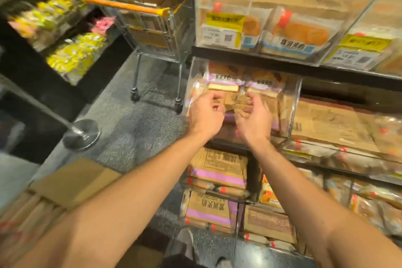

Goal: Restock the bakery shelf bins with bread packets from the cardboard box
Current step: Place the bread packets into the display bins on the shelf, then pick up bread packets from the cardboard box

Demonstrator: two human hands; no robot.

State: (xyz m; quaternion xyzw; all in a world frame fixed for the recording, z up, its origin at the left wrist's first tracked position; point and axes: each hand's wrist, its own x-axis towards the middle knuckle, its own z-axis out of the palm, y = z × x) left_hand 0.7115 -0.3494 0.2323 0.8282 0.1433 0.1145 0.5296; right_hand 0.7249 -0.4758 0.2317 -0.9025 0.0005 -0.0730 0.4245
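Observation:
Both my arms reach into a clear plastic bin (292,102) on the middle shelf. Bread packets (226,81) with purple bands lie in it, and a brown packet (233,101) sits between my hands. My left hand (205,115) hovers at the bin's left side with loosely curled fingers and holds nothing. My right hand (253,118) is beside it, its curled fingers just above the brown packet, with no grip that I can see. The cardboard box (71,180) stands open at lower left, with more packets (24,215) inside.
Other bins of bread fill the shelves above (272,28), to the right (337,128) and below (217,191). A shopping cart (152,26) with an orange handle stands to the left of the shelf. A metal post base (81,135) and a snack rack (71,54) are further left.

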